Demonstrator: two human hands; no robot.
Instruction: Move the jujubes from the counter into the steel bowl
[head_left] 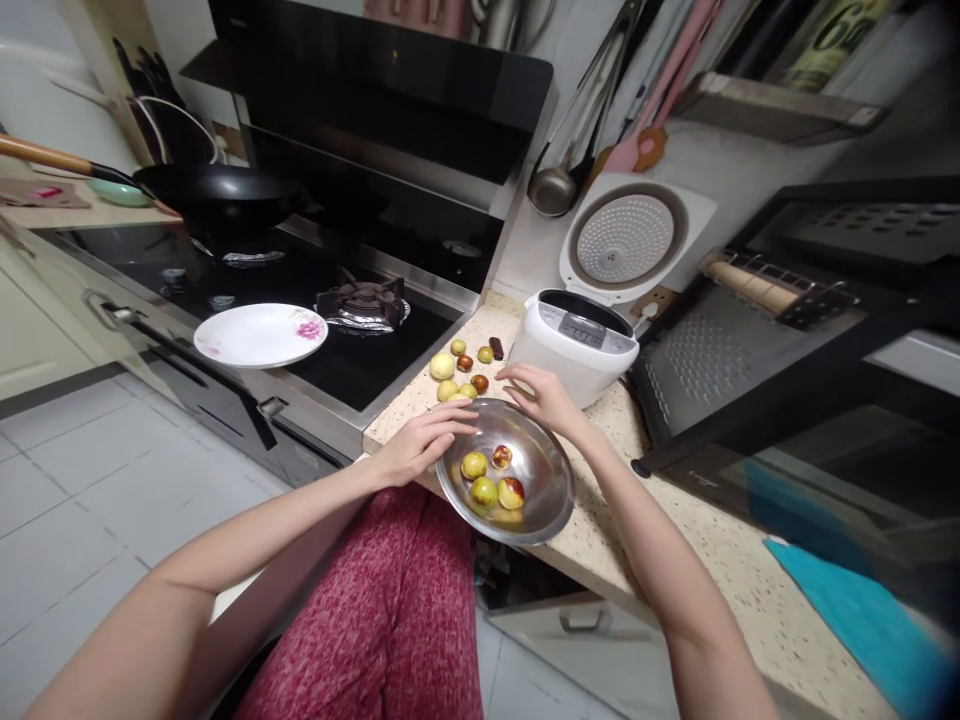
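Note:
A steel bowl (544, 480) sits at the front edge of the speckled counter (720, 550) with several small yellow and red fruits (491, 478) inside. My left hand (420, 445) grips the bowl's left rim, fingers curled over it. My right hand (541, 393) hovers over the bowl's far rim, fingers spread, holding nothing. Behind the bowl lie several more small fruits (459, 372) on the counter, some yellow-green, some brown.
A white rice cooker (581, 345) stands open behind the bowl. To the left is a black gas hob (341, 355) with a white plate (259, 335) on its edge and a black wok (221, 195). A dark oven (810, 340) is on the right, a blue cloth (862, 610) near it.

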